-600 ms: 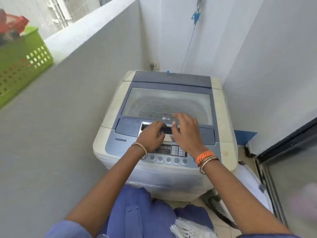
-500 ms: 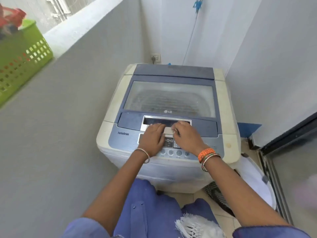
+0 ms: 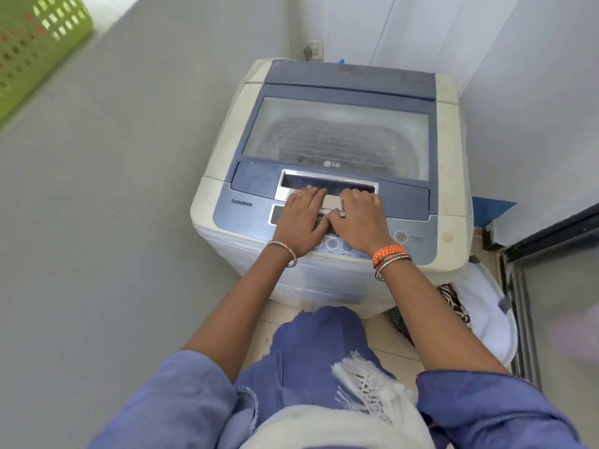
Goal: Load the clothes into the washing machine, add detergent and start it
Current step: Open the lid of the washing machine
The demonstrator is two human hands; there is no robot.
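A top-loading washing machine [image 3: 449,150], cream with a blue top, stands in front of me with its clear lid [image 3: 337,137] down. My left hand [image 3: 299,218] and my right hand [image 3: 359,218] lie side by side over the control panel [image 3: 338,245]. Their fingertips are curled into the silver handle recess [image 3: 327,182] at the lid's front edge. The drum shows only dimly through the lid. No detergent is in view. A green laundry basket [image 3: 35,43] with red cloth inside sits on the ledge at the upper left.
A grey wall runs close along the left. A white bag [image 3: 486,319] holding striped cloth [image 3: 453,303] lies on the floor to the machine's right, beside a dark door frame [image 3: 518,303]. A wall socket [image 3: 312,50] sits behind the machine. The power button [image 3: 401,236] is uncovered.
My right hand has drawn back from the lid glass and both hands now rest with fingertips in the handle recess. The lid stays down. My view has tilted downward.
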